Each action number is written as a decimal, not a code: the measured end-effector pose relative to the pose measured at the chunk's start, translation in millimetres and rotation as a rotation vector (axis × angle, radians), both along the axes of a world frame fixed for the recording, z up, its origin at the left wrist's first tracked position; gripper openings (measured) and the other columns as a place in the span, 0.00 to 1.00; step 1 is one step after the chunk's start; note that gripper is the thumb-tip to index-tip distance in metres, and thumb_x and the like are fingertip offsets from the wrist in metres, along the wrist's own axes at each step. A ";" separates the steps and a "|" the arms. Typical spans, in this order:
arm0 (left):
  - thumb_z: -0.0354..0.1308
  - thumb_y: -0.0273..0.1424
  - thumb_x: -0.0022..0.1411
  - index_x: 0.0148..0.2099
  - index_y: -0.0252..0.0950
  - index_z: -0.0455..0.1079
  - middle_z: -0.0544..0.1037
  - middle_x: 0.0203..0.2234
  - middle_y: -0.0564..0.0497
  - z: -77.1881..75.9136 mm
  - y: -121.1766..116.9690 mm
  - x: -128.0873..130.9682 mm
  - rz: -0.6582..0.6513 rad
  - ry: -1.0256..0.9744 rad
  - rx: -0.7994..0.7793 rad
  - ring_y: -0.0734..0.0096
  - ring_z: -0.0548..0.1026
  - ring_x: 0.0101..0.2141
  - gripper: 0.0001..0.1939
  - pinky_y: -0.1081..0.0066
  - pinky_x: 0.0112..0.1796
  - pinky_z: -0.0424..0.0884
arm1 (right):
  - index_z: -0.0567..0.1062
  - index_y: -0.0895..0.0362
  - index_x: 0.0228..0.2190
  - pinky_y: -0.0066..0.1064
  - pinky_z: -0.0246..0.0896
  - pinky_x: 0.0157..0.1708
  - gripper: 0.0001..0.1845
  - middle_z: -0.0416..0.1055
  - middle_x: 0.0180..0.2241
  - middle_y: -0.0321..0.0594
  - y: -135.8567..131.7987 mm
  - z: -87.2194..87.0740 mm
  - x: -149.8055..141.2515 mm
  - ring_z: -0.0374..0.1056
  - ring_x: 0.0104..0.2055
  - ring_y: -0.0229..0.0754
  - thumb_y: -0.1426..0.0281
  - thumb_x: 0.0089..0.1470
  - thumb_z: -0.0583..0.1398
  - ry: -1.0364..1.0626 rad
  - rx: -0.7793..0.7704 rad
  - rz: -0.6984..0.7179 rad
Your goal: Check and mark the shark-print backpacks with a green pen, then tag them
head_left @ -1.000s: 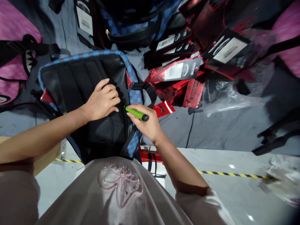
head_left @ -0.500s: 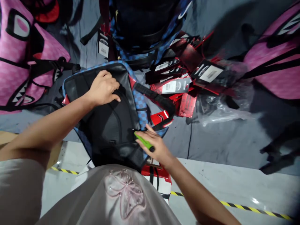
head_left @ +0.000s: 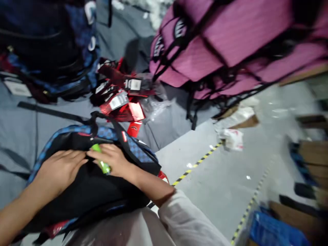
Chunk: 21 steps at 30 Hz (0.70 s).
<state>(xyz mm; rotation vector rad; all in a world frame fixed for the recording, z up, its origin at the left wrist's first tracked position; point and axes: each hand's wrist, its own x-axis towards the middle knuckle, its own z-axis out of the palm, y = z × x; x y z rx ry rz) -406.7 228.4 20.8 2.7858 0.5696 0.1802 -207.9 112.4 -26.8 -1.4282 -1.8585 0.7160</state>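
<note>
A blue-checked backpack point(head_left: 89, 191) with a black back panel lies in front of me, turned sideways. My left hand point(head_left: 60, 171) rests flat on its black panel with the fingers stretched out. Close by, my right hand point(head_left: 111, 159) is closed around a lime-green hand tool point(head_left: 102, 164), whose exact kind I cannot make out. The right fingertips touch the bag near its upper edge and nearly meet the left ones. A black strap point(head_left: 116, 128) loops over the bag beside my right wrist.
Red and black hang tags point(head_left: 120, 99) lie piled beyond the bag, next to clear plastic wrap point(head_left: 156, 106). Another blue-checked backpack point(head_left: 48, 51) stands far left. Pink backpacks point(head_left: 230, 37) fill the back right. Yellow-black tape point(head_left: 197, 164) marks the floor at right; a blue bundle point(head_left: 276, 227) lies lower right.
My view has swung to the right. The backpack has been turned sideways, and my left hand has moved down close to my right, which still holds the green tool.
</note>
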 end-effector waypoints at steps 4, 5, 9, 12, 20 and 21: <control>0.43 0.42 0.64 0.55 0.66 0.76 0.85 0.41 0.54 0.0 21.4 -7.1 0.122 -0.082 -0.087 0.41 0.82 0.40 0.25 0.41 0.40 0.79 | 0.76 0.52 0.57 0.37 0.65 0.48 0.20 0.82 0.39 0.40 15.9 -12.1 -17.4 0.76 0.43 0.43 0.60 0.69 0.55 -0.164 -0.084 -0.127; 0.44 0.45 0.63 0.64 0.70 0.66 0.83 0.49 0.55 0.4 28.5 -8.4 0.203 -0.082 -0.079 0.34 0.79 0.47 0.29 0.35 0.45 0.75 | 0.76 0.52 0.56 0.36 0.65 0.47 0.19 0.82 0.39 0.39 17.1 -10.8 -22.0 0.76 0.42 0.42 0.60 0.68 0.56 -0.155 -0.105 -0.165; 0.47 0.58 0.55 0.77 0.54 0.38 0.70 0.65 0.44 2.3 62.7 5.7 0.244 0.109 -0.143 0.26 0.69 0.60 0.51 0.34 0.54 0.69 | 0.75 0.54 0.54 0.34 0.65 0.48 0.17 0.82 0.41 0.39 15.3 -1.4 -37.0 0.77 0.43 0.40 0.65 0.66 0.58 -0.052 -0.092 -0.275; 0.50 0.54 0.59 0.75 0.33 0.50 0.71 0.62 0.30 15.9 71.6 34.7 0.244 0.563 -0.121 0.29 0.73 0.57 0.49 0.37 0.53 0.70 | 0.76 0.56 0.50 0.35 0.65 0.49 0.14 0.81 0.40 0.40 -1.9 11.4 -45.0 0.76 0.43 0.41 0.66 0.65 0.58 0.050 0.003 -0.350; 0.68 0.42 0.59 0.76 0.33 0.46 0.60 0.68 0.30 12.6 67.0 62.2 0.286 0.627 -0.062 0.38 0.60 0.66 0.52 0.39 0.67 0.48 | 0.75 0.51 0.49 0.43 0.71 0.55 0.12 0.80 0.47 0.45 -27.3 16.3 -32.5 0.74 0.53 0.48 0.67 0.64 0.61 0.306 -0.033 -0.310; 0.68 0.41 0.59 0.77 0.32 0.42 0.55 0.71 0.29 11.9 65.5 60.8 0.248 0.619 -0.047 0.38 0.56 0.69 0.54 0.38 0.68 0.43 | 0.74 0.51 0.50 0.43 0.72 0.55 0.13 0.80 0.47 0.45 -23.8 12.7 -30.8 0.75 0.52 0.47 0.67 0.64 0.61 0.358 -0.053 -0.326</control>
